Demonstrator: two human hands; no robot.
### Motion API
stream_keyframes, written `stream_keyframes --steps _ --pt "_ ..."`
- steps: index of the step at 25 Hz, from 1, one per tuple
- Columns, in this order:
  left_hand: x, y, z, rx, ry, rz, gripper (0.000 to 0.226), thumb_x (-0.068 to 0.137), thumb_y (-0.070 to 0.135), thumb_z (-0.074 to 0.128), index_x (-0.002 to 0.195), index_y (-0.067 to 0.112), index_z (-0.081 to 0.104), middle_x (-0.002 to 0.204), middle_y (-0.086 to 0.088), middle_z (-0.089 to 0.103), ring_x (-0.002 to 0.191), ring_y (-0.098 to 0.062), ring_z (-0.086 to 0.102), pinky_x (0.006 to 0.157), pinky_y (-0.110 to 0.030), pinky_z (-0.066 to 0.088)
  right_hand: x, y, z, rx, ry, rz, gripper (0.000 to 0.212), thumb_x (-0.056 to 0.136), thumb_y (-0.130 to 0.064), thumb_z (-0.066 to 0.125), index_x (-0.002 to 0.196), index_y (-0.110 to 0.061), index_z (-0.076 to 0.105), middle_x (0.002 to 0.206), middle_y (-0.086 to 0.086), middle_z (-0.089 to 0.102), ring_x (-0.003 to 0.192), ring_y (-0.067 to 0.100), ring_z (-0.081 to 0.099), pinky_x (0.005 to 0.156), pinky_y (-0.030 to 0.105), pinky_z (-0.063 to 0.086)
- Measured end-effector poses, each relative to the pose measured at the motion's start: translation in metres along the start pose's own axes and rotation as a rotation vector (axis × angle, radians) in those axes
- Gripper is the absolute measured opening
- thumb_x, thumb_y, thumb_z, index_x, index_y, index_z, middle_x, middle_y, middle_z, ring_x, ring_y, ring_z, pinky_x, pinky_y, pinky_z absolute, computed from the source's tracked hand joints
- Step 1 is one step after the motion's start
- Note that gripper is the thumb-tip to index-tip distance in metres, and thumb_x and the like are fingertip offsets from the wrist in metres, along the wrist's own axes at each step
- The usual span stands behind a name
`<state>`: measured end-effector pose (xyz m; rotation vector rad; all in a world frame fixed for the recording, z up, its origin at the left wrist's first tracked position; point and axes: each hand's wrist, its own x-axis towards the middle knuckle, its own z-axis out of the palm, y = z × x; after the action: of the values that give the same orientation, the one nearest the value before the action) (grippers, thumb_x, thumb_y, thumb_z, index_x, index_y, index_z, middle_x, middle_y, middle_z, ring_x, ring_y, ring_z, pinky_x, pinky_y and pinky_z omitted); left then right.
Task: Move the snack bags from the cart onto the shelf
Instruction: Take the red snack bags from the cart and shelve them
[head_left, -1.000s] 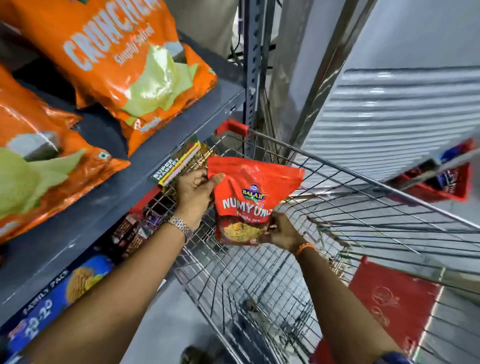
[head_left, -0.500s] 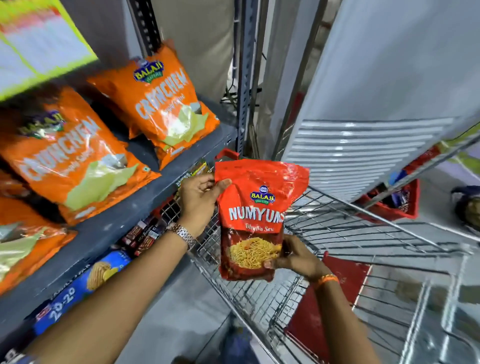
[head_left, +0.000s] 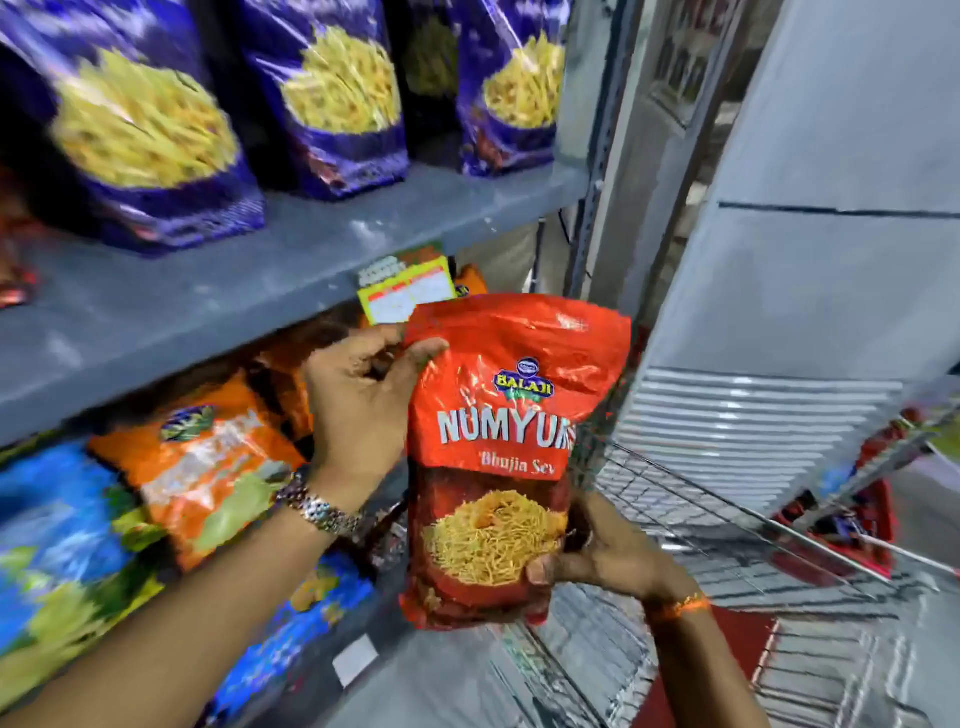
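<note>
An upright red snack bag (head_left: 511, 415), printed with a heap of yellow sev, is gripped by both hands. My left hand (head_left: 358, 400) pinches its upper left corner. My right hand (head_left: 602, 556) clasps its lower right side, thumb on the front. The bag hangs in front of the grey shelf (head_left: 218, 296) and left of the wire cart (head_left: 701, 525). The cart's inside is mostly hidden or blurred.
Purple bags of yellow sticks (head_left: 332, 98) stand on the grey shelf. Orange bags (head_left: 208, 462) and blue packs (head_left: 57, 535) fill the tier below. A yellow price tag (head_left: 408, 293) hangs on the shelf edge. A shelf upright (head_left: 597, 156) and a white panel (head_left: 810, 270) stand right.
Both hands have lifted the red bag up out of the cart. The view has tilted upward, bringing the purple bags on the upper shelf into sight.
</note>
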<state>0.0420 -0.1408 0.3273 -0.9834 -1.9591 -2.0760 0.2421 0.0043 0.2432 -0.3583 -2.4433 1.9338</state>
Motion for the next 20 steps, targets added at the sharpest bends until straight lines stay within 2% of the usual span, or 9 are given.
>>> stream_keyframes --steps 3,5,7,9,12,15,17,20 --pt "0.018 0.052 -0.055 -0.050 0.105 0.098 0.017 0.084 0.015 0.076 0.077 0.030 0.071 0.063 0.023 0.068 0.060 0.010 0.052 0.058 -0.017 0.046 0.015 -0.063 0.028 0.005 -0.057 -0.142 0.047 0.072 0.001 0.084 0.114 -0.013 0.068 0.111 0.006 0.076 0.099 0.012 0.069 0.089 0.038 0.059" --pt "0.024 0.081 -0.097 -0.069 0.186 0.144 0.011 0.086 0.016 0.074 0.080 0.026 0.072 0.065 0.022 0.069 0.061 0.009 0.053 0.059 -0.017 0.047 0.025 -0.099 0.052 -0.045 -0.072 -0.227 0.052 0.069 -0.013 0.088 0.116 -0.022 0.068 0.111 0.008 0.076 0.099 0.011 0.067 0.091 0.046 0.058" --pt "0.026 0.106 -0.140 -0.101 0.280 0.203 0.014 0.086 0.019 0.073 0.075 0.027 0.072 0.063 0.019 0.067 0.061 0.004 0.051 0.058 -0.021 0.044 0.036 -0.133 0.077 -0.083 -0.123 -0.297 0.052 0.068 -0.016 0.089 0.112 -0.036 0.070 0.109 -0.004 0.077 0.102 0.006 0.068 0.091 0.041 0.058" --pt "0.028 0.132 -0.177 -0.115 0.355 0.252 0.018 0.084 0.025 0.076 0.067 0.027 0.071 0.061 0.019 0.062 0.061 0.003 0.047 0.058 -0.022 0.043 0.049 -0.162 0.102 -0.128 -0.169 -0.382 0.050 0.069 -0.018 0.090 0.114 -0.029 0.070 0.111 -0.006 0.077 0.105 0.010 0.071 0.089 0.038 0.059" --pt "0.030 0.165 -0.239 -0.091 0.515 0.308 0.018 0.083 0.029 0.074 0.066 0.028 0.071 0.059 0.019 0.062 0.059 0.008 0.047 0.058 -0.016 0.043 0.075 -0.206 0.149 -0.161 -0.258 -0.476 0.048 0.067 -0.019 0.091 0.111 -0.028 0.071 0.107 -0.010 0.078 0.099 0.003 0.071 0.083 0.026 0.058" --pt "0.034 0.190 -0.305 -0.020 0.658 0.381 0.021 0.080 0.040 0.078 0.069 0.025 0.067 0.064 0.011 0.059 0.063 -0.001 0.044 0.060 -0.021 0.038 0.101 -0.248 0.197 -0.149 -0.335 -0.567 0.041 0.068 -0.017 0.091 0.106 -0.020 0.074 0.106 -0.007 0.078 0.102 0.007 0.071 0.086 0.031 0.060" --pt "0.039 0.203 -0.344 0.034 0.722 0.429 0.022 0.082 0.035 0.077 0.072 0.023 0.063 0.062 0.017 0.058 0.061 0.003 0.043 0.060 -0.021 0.037 0.119 -0.276 0.226 -0.170 -0.354 -0.650 0.038 0.070 -0.018 0.090 0.104 -0.021 0.074 0.104 -0.009 0.078 0.101 0.005 0.070 0.086 0.030 0.059" --pt "0.050 0.216 -0.394 0.135 0.774 0.434 0.022 0.087 0.023 0.073 0.066 0.026 0.068 0.057 0.022 0.064 0.056 0.010 0.048 0.057 -0.016 0.040 0.153 -0.310 0.266 -0.204 -0.355 -0.781 0.049 0.072 -0.025 0.089 0.117 -0.017 0.070 0.115 -0.010 0.075 0.112 0.006 0.068 0.096 0.032 0.056"
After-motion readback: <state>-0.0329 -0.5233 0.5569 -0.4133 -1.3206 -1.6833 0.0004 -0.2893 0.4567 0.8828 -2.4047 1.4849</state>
